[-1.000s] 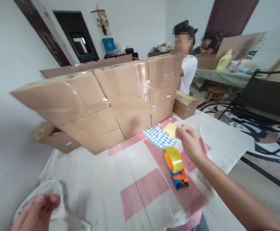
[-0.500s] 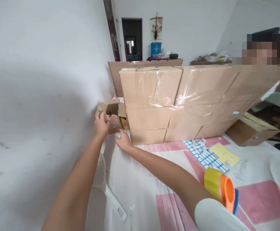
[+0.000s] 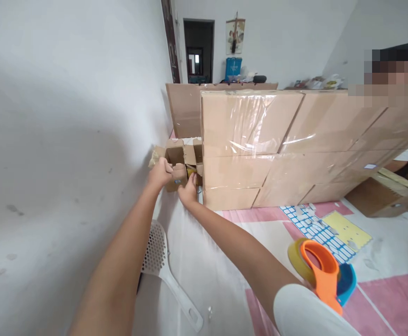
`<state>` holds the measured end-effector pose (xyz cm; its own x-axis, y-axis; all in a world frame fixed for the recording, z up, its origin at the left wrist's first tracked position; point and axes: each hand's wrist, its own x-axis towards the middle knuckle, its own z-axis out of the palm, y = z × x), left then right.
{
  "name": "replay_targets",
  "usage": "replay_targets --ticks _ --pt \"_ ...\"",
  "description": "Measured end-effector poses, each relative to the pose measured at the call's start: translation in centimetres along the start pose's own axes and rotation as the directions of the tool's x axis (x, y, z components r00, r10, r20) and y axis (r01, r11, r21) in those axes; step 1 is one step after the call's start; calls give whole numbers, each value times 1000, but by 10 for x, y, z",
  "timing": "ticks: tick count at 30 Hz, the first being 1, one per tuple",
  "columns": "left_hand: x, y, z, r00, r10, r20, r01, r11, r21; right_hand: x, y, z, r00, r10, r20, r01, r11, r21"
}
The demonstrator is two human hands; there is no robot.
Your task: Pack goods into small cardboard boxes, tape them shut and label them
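We grip the small, open brown cardboard box (image 3: 180, 173) on the cloth-covered counter (image 3: 207, 266) with our left hand (image 3: 159, 172); whether our right hand (image 3: 189, 192), just beside it, holds anything, we cannot tell.

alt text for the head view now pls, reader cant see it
A person's left hand is at the near side of a small open cardboard box, the right hand by its near right corner. Taped cartons stand to the right; a white slotted spoon and tape dispenser lie nearer.
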<state>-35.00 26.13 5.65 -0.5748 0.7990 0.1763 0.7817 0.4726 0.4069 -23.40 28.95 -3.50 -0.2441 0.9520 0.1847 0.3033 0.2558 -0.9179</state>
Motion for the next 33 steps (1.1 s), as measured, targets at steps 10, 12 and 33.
replay_targets --ticks 10,12,33 --pt "7 -5 17 993 83 82 -90 993 76 45 -11 -9 981 116 -156 -108 992 59" --pt "7 -4 18 991 98 95 -106 991 86 49 -11 -11 981 133 -141 -125 990 69" --pt "-317 15 -95 939 -26 -342 -35 985 -170 -257 -40 -170 985 -160 64 130 934 334"
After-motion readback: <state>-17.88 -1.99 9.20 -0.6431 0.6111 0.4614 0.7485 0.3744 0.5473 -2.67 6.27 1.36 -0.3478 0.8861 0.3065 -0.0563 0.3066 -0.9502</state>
